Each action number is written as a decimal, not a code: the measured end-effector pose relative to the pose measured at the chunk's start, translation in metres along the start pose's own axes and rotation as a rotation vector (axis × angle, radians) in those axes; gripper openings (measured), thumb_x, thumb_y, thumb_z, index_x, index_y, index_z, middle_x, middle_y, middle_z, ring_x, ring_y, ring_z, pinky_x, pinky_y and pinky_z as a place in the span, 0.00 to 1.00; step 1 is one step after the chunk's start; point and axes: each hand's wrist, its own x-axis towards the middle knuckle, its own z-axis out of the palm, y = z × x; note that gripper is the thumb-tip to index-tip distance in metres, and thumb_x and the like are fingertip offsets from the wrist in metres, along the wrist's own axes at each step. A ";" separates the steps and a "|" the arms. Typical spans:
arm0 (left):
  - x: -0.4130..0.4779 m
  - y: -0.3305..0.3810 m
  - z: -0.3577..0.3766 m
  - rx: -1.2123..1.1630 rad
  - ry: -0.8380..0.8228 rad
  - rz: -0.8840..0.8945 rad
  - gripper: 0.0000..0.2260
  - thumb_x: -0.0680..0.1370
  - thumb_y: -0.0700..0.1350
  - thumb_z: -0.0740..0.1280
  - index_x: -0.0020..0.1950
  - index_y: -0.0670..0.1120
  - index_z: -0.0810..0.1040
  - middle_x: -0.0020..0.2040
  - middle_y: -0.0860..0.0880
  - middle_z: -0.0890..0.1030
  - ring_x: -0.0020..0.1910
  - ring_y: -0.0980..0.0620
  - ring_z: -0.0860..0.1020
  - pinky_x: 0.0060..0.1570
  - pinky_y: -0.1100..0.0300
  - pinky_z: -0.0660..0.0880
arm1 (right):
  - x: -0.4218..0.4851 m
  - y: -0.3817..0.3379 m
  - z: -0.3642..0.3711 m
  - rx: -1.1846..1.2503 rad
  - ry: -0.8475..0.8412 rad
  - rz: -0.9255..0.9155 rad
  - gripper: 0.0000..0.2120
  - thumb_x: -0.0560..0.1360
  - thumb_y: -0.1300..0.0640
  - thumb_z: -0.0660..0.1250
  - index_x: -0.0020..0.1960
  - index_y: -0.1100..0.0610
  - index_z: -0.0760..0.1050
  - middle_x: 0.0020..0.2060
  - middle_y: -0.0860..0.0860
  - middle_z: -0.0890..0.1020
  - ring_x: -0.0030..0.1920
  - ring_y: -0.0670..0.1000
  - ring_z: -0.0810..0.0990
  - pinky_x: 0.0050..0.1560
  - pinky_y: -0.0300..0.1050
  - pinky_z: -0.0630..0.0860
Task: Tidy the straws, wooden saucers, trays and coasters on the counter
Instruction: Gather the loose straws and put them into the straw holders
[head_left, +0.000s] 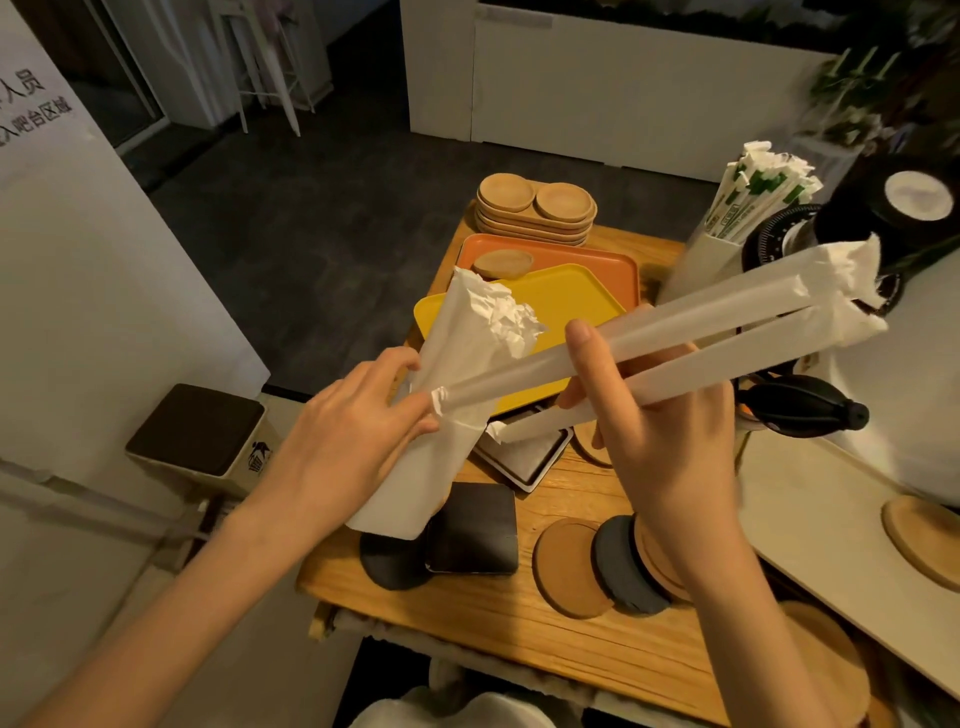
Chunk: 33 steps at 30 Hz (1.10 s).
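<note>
My left hand (358, 415) grips a bundle of paper-wrapped straws (457, 374) standing tilted over the wooden counter (519, 618). My right hand (660, 431) holds two long wrapped straws (675, 332) that point up to the right. A yellow tray (566, 306) lies on an orange tray (587, 260), which carries one wooden saucer (503, 262). A stack of wooden double saucers (535, 208) sits behind them. Round wood and dark coasters (597, 566) lie near the front edge, beside a dark square coaster (475, 527).
A white holder with green-printed straws (748, 202) stands at the back right by a black appliance (904, 208). A small square dark tray (524, 457) lies mid-counter. A pale board with a wooden coaster (924, 535) is at right. A bin (200, 431) stands on the floor left.
</note>
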 end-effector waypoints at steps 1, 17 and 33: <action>0.001 0.000 0.002 -0.035 0.006 -0.011 0.13 0.71 0.44 0.75 0.52 0.40 0.80 0.58 0.37 0.78 0.48 0.40 0.81 0.39 0.48 0.81 | 0.000 0.000 0.002 0.014 0.002 0.004 0.15 0.80 0.57 0.67 0.35 0.56 0.79 0.31 0.47 0.81 0.30 0.44 0.79 0.37 0.46 0.79; 0.003 -0.022 0.056 -0.545 0.006 -0.201 0.18 0.69 0.59 0.72 0.52 0.55 0.70 0.70 0.52 0.60 0.61 0.64 0.63 0.55 0.67 0.63 | 0.005 0.003 0.009 0.049 0.003 0.025 0.13 0.80 0.57 0.67 0.38 0.58 0.79 0.32 0.48 0.81 0.29 0.45 0.79 0.34 0.46 0.77; 0.002 -0.017 0.064 -0.707 -0.003 -0.215 0.33 0.65 0.61 0.75 0.60 0.74 0.57 0.66 0.68 0.62 0.63 0.59 0.67 0.56 0.59 0.71 | 0.000 0.002 0.009 -0.071 -0.047 0.025 0.16 0.79 0.51 0.66 0.35 0.57 0.80 0.30 0.43 0.79 0.33 0.44 0.81 0.35 0.47 0.79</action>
